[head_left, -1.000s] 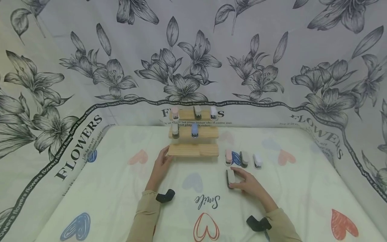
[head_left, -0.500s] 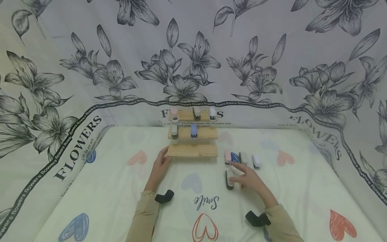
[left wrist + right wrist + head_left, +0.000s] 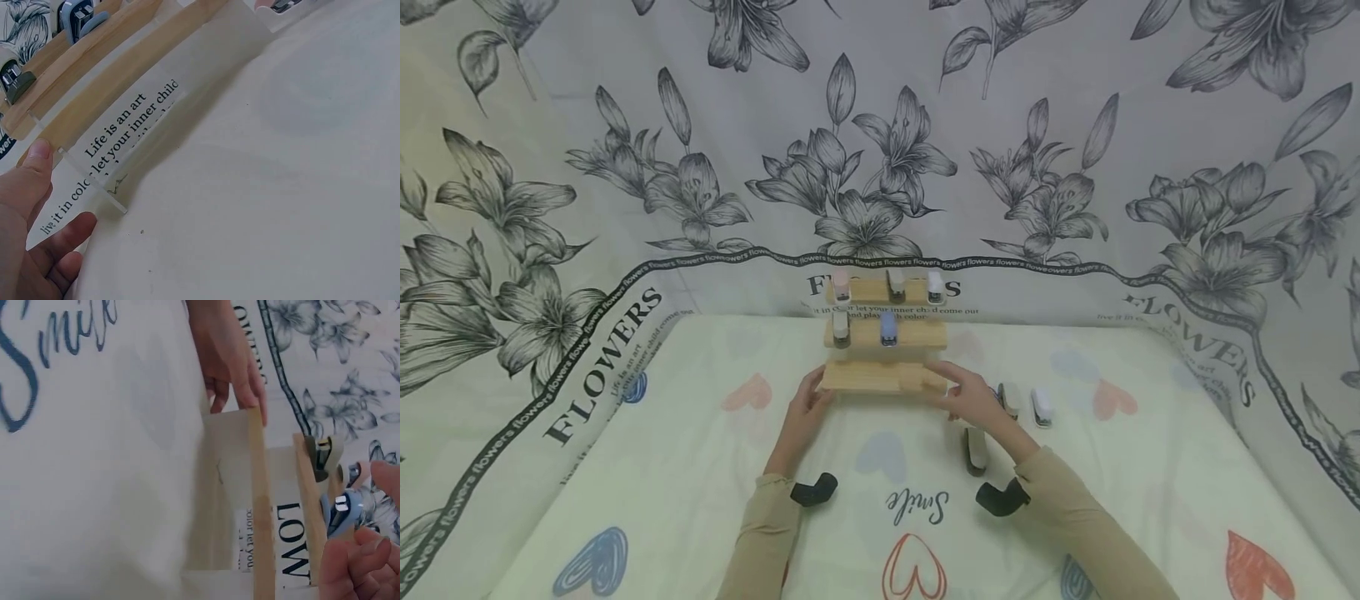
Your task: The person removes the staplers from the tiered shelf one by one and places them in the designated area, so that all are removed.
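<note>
Rack (image 3: 865, 377) of pale-grained wooden planks (image 3: 925, 335), clear flat side panel (image 3: 94, 181), left hand (image 3: 801, 410) pinching near left end, right hand (image 3: 968, 400) spread at near right end.

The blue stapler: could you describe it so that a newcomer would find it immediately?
In the head view, find the three-tier wooden rack. On its middle board, the blue stapler stands right of a pale stapler; its blue colour sets it apart from every other visible stapler.

- Right hand (image 3: 970, 400): cut off by the right wrist view's edge, its grip unclear.
- Pink stapler (image 3: 284, 7): cut off along the left wrist view's top.
</note>
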A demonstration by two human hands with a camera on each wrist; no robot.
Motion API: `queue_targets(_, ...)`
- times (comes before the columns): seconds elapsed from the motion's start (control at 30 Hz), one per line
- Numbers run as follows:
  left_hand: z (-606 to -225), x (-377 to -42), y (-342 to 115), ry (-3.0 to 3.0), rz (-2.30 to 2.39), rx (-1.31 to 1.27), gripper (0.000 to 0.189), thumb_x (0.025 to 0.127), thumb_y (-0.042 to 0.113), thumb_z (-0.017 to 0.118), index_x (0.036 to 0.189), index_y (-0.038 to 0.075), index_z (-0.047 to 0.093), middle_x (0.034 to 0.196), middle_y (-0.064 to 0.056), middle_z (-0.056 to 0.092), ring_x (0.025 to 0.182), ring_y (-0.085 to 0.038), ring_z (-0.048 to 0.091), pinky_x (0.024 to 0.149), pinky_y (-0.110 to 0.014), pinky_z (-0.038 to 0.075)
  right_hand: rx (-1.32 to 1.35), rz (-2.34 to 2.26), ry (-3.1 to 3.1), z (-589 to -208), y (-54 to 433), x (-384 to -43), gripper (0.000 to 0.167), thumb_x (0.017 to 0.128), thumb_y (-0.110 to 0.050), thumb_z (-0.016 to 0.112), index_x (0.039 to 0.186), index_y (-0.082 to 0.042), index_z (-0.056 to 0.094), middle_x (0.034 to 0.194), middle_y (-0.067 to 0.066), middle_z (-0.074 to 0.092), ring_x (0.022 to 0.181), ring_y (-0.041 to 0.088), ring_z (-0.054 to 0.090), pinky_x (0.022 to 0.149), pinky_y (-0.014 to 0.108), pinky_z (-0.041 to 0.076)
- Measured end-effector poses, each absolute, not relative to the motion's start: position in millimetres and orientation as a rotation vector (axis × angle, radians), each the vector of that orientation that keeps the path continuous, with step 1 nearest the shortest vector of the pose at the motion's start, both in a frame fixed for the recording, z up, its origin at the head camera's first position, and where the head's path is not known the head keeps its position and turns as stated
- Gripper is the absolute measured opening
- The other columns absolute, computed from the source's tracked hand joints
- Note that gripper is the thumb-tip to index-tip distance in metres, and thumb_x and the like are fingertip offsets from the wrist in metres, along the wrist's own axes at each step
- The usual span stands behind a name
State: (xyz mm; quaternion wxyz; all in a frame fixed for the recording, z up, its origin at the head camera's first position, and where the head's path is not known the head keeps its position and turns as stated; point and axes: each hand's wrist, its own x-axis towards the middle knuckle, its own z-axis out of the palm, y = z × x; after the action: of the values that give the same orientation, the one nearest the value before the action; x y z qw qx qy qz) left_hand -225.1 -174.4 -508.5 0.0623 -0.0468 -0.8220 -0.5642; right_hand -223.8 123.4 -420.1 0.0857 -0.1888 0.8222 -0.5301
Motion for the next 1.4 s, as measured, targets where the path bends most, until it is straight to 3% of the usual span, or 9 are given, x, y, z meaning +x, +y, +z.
queue_targets(0.13,-507.5,-224.4,-174.7,-2.475,-1.708,-0.154,0.056,0.089,0.043,0.049,0.138,0.022,0.031,0.14,-0.007,0.033,0.098,-0.024,0.052,0.082,-0.044,0.04,-0.512,-1.648,2.433,-418.2,101.0,-241.1,0.056,0.084,-0.02,0.064,0.133,-0.005,0.041,0.132,0.012,0.043,0.06,0.032,0.058,0.052,0.036,0.048)
queue_targets(0.3,-509.7,-225.4,-175.3,-2.468,-1.693,-0.163,0.056,0.089,0.043,0.049,0.138,0.02,0.032,0.14,-0.008,0.033,0.099,-0.024,0.052,0.083,-0.044,0.04,-0.396,-1.736,2.435,-418.6,82.6,-256.5,0.051,0.084,-0.019,0.064,0.129,-0.005,0.046,0.122,0.011,0.053,0.068,0.021,0.06,0.052,0.029,0.049)
queue_targets(0.4,-509.0,-226.0,-174.9,-2.466,-1.695,-0.178,0.056,0.089,0.043,0.049,0.138,0.02,0.032,0.139,-0.008,0.034,0.1,-0.023,0.051,0.083,-0.043,0.04,-0.363,-1.812,2.465,-415.0,76.6,-261.5,0.049,0.083,-0.014,0.064,0.127,-0.003,0.047,0.117,0.013,0.056,0.065,0.023,0.059,0.051,0.031,0.049)
queue_targets(0.53,-506.5,-225.5,-174.3,-2.462,-1.677,-0.188,0.055,0.09,0.041,0.05,0.138,0.021,0.032,0.139,-0.006,0.034,0.096,-0.023,0.052,0.08,-0.042,0.041,-0.385,-1.872,2.399,-410.0,71.0,-272.6,0.054,0.084,-0.011,0.063,0.132,-0.002,0.039,0.127,0.014,0.048,0.077,0.032,0.058,0.056,0.036,0.049)
queue_targets(0.63,-504.9,-225.7,-174.8,-2.47,-1.691,-0.184,0.054,0.091,0.038,0.05,0.138,0.02,0.032,0.14,-0.007,0.033,0.097,-0.025,0.052,0.081,-0.043,0.04,-0.415,-1.862,2.286,-409.0,65.2,-283.1,0.066,0.083,-0.011,0.064,0.138,-0.004,0.028,0.139,0.011,0.033,0.098,0.03,0.051,0.063,0.035,0.049)
queue_targets(0.73,-504.4,-225.4,-174.6,-2.494,-1.686,-0.164,0.055,0.09,0.039,0.049,0.138,0.02,0.031,0.14,-0.008,0.033,0.099,-0.024,0.051,0.082,-0.043,0.04,-0.368,-1.927,2.182,-411.8,57.3,-290.7,0.073,0.082,-0.009,0.064,0.141,-0.005,0.021,0.144,0.007,0.025,0.078,0.021,0.055,0.058,0.028,0.048)
queue_targets(0.87,-487.8,-213.9,-168.6,-2.488,-1.686,-0.169,0.051,0.093,0.03,0.049,0.138,0.014,0.031,0.139,-0.012,0.033,0.103,-0.029,0.05,0.084,-0.045,0.039,-0.266,-2.119,2.039,-417.6,47.8,-293.2,0.076,0.081,-0.005,0.065,0.142,-0.007,0.019,0.144,0.005,0.024,0.045,0.01,0.044,0.046,0.021,0.044)
queue_targets(1.0,-478.0,-207.5,-165.2,-2.474,-1.708,-0.176,0.049,0.094,0.02,0.049,0.138,0.009,0.031,0.139,-0.016,0.032,0.104,-0.031,0.049,0.085,-0.046,0.038,-0.267,-2.136,2.025,-420.3,42.7,-292.1,0.077,0.081,-0.004,0.064,0.143,-0.011,0.018,0.145,0.006,0.021,0.046,0.009,0.044,0.046,0.02,0.043)
queue_targets(1.4,-505.5,-223.1,-172.1,-2.479,-1.706,-0.137,0.056,0.089,0.042,0.049,0.138,0.022,0.031,0.139,-0.006,0.034,0.098,-0.024,0.051,0.082,-0.043,0.04,-0.316,-2.116,2.164,-430.2,36.0,-291.9,0.067,0.084,-0.003,0.06,0.141,-0.013,0.026,0.141,0.015,0.027,0.047,0.01,0.045,0.044,0.021,0.042)
